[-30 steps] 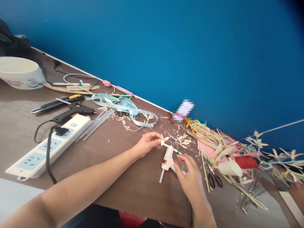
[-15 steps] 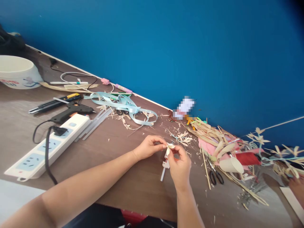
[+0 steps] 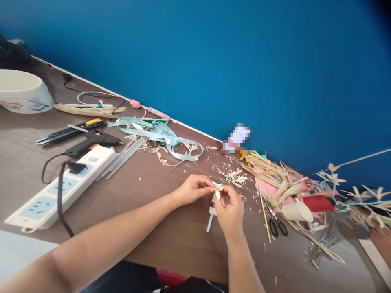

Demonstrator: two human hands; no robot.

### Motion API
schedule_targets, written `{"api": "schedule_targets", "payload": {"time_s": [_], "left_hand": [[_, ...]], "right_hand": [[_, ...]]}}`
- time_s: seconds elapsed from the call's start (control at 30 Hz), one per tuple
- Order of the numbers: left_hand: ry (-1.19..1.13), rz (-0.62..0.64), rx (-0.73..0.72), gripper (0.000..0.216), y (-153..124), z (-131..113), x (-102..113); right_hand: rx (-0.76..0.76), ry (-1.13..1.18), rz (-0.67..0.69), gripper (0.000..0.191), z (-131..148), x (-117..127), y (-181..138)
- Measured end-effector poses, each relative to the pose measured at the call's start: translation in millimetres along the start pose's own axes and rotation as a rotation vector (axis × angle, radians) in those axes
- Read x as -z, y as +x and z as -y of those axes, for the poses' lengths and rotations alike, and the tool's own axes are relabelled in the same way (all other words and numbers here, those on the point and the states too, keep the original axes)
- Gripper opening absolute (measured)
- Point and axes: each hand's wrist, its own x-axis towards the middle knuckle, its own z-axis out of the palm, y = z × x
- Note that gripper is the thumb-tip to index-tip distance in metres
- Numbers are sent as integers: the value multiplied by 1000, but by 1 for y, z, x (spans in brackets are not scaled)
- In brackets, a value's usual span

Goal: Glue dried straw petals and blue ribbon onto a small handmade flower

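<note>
Between my two hands is a small cream flower (image 3: pixel 218 190) made of pale petals that look like dried husk. My left hand (image 3: pixel 195 189) pinches it from the left with thumb and index finger. From the other side, the thumb and fingers of my right hand (image 3: pixel 229 206) close on its petals. Just below the flower, partly hidden by my right hand, a white glue gun or similar small white tool (image 3: pixel 213 211) lies on the table with a translucent stick (image 3: pixel 209 223) poking out toward me.
Left of my hands lie a white power strip (image 3: pixel 65 187), a black glue gun (image 3: pixel 93 141), a utility knife (image 3: pixel 70 131) and light-blue ribbon (image 3: pixel 159 134). At right are black-handled scissors (image 3: pixel 277 226), husk strips (image 3: pixel 271 171), a red spool (image 3: pixel 319 203) and another person's hand (image 3: pixel 381 242).
The flower has turned slightly in my fingers, so its petals now spread open toward me. My right hand has shifted a little to the left; the things on the table stay put.
</note>
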Motion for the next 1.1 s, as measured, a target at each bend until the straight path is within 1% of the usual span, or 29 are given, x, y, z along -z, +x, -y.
{"api": "schedule_targets", "payload": {"time_s": [0.2, 0.43, 0.57, 0.8, 0.93, 0.97, 1.07, 1.1], "left_hand": [[-23, 5, 41, 17, 0, 0, 0], [27, 22, 10, 16, -1, 4, 1], [36, 30, 17, 16, -1, 4, 1], [19, 31, 55, 17, 0, 3, 0], [-74, 12, 117, 17, 2, 5, -1], [-105, 2, 135, 17, 3, 6, -1], [-156, -19, 155, 18, 4, 7, 0], [-159, -25, 156, 19, 4, 7, 1]], "right_hand": [[36, -37, -4, 4, -1, 0, 1], [75, -73, -46, 4, -4, -4, 2], [85, -69, -61, 6, -5, -6, 3], [62, -9, -68, 4, -10, -10, 4], [14, 76, -63, 2, -10, -13, 4], [-5, 117, -54, 4, -9, -14, 5], [-67, 243, -32, 20, -8, -16, 7], [-80, 265, -21, 23, -7, -16, 8]]}}
